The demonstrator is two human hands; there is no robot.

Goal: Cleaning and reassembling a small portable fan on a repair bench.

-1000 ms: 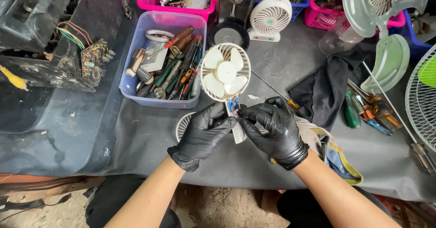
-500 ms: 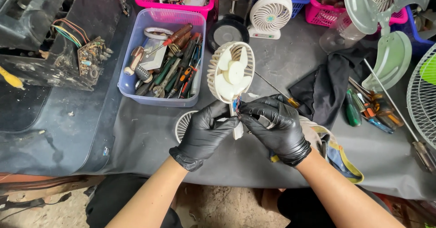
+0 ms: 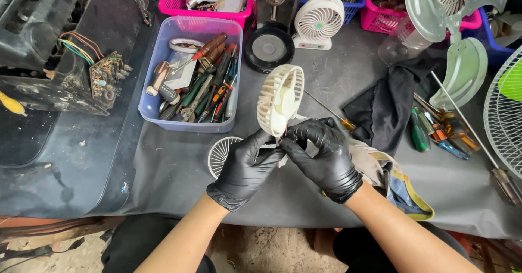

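Note:
Both my hands wear black gloves and meet over the grey-covered bench. My left hand [image 3: 244, 167] and my right hand [image 3: 321, 153] pinch the base of a small cream fan head [image 3: 280, 100], which stands tilted on edge with its grille turned left. Thin wires show between my fingertips under the fan. A loose white round grille [image 3: 220, 153] lies flat on the bench just left of my left hand. A long screwdriver [image 3: 329, 110] lies behind my right hand.
A clear blue tub of hand tools [image 3: 190, 77] sits at the back left. A small white desk fan [image 3: 318, 23] and pink baskets [image 3: 206, 1] stand behind. Black cloth [image 3: 386, 107], more screwdrivers [image 3: 435, 132], pale green fan blades [image 3: 462, 72] and a wire guard [image 3: 505, 115] lie right.
The fan head has turned from facing me with its blades showing to standing on edge. My hands have stayed together at its base.

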